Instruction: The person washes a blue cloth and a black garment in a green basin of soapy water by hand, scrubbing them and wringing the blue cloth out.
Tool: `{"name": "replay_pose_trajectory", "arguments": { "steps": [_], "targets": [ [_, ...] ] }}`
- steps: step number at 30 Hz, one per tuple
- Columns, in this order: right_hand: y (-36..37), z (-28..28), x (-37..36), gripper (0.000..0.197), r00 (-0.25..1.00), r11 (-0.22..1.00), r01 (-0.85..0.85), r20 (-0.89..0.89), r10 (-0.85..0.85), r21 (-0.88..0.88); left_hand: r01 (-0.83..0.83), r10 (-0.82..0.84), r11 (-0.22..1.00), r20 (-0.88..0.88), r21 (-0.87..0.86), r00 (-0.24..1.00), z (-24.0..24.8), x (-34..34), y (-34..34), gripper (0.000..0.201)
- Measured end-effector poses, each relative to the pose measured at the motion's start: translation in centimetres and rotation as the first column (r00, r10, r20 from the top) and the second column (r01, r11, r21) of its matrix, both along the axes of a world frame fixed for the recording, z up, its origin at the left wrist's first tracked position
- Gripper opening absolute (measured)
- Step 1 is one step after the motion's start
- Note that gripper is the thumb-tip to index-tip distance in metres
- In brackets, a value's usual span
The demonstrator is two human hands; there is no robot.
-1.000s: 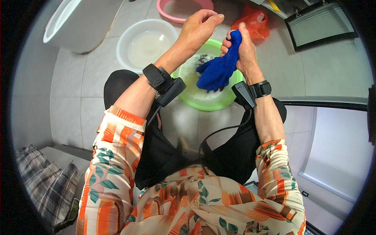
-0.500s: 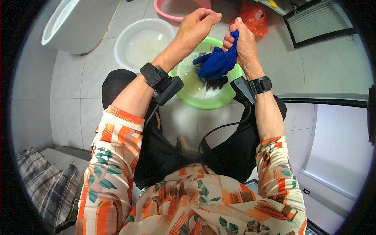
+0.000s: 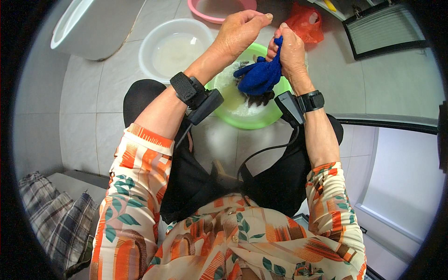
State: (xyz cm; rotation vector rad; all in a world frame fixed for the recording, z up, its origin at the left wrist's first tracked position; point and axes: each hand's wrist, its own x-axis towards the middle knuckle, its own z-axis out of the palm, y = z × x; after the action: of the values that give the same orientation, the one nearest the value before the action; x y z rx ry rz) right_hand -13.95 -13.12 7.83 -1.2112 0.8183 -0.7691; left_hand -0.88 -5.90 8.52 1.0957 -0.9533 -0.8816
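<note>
My right hand (image 3: 290, 52) is closed round the bunched end of a wet blue knitted glove (image 3: 259, 78). The rest of the glove hangs over a light green basin (image 3: 249, 122), its finger-like lobes pointing left. Under it, dark brown knitted fabric (image 3: 259, 99) lies in the basin's sudsy water. Up and to the left of the glove, my left hand (image 3: 239, 35) has its fingers curled and its thumb laid along them. Nothing shows in that hand; its inner side is turned away. Each wrist wears a black strap with a small box.
A white basin (image 3: 148, 70) of cloudy water stands left of the green one, with a pink basin (image 3: 207, 18) behind. A red plastic bag (image 3: 305, 25) lies at the back right. A large white tub-like fixture (image 3: 88, 37) is far left; plaid cloth (image 3: 60, 224) lies lower left.
My left hand has shifted slightly right, closer to my right hand. The blue glove hangs a little more gathered and covers the dark fabric differently. My right hand keeps its grip.
</note>
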Motion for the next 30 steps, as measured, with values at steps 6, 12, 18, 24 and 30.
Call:
{"name": "replay_pose_trajectory", "arguments": {
  "steps": [6,12,18,24,30],
  "targets": [
    [-1.2,-0.4,-1.1,0.034,0.967,0.991,-0.059,0.253,0.027,0.118,0.065,-0.074,0.996,0.156,0.06,0.985,0.6,0.1,0.4,0.037],
    [-0.6,0.1,-1.9,0.038,0.965,0.998,0.044,0.256,-0.056,0.054,0.282,-0.287,0.948,0.019,0.145,0.958,1.0,-1.3,0.9,0.038],
    [-0.4,1.1,-1.4,0.044,0.972,0.964,-0.16,0.137,0.192,-0.214,0.46,-0.487,0.862,0.095,0.214,0.868,1.6,-1.6,1.3,0.034],
    [0.2,2.0,-1.3,0.062,0.974,0.95,-0.227,-0.066,0.217,-0.214,0.452,-0.478,0.873,0.142,0.184,0.867,0.6,-0.8,1.0,0.035],
    [-2.3,-1.3,-2.4,0.05,0.985,0.953,-0.115,0.094,0.146,-0.281,0.454,-0.431,0.888,-0.209,0.078,0.878,0.1,0.1,0.2,0.035]
  ]
}}
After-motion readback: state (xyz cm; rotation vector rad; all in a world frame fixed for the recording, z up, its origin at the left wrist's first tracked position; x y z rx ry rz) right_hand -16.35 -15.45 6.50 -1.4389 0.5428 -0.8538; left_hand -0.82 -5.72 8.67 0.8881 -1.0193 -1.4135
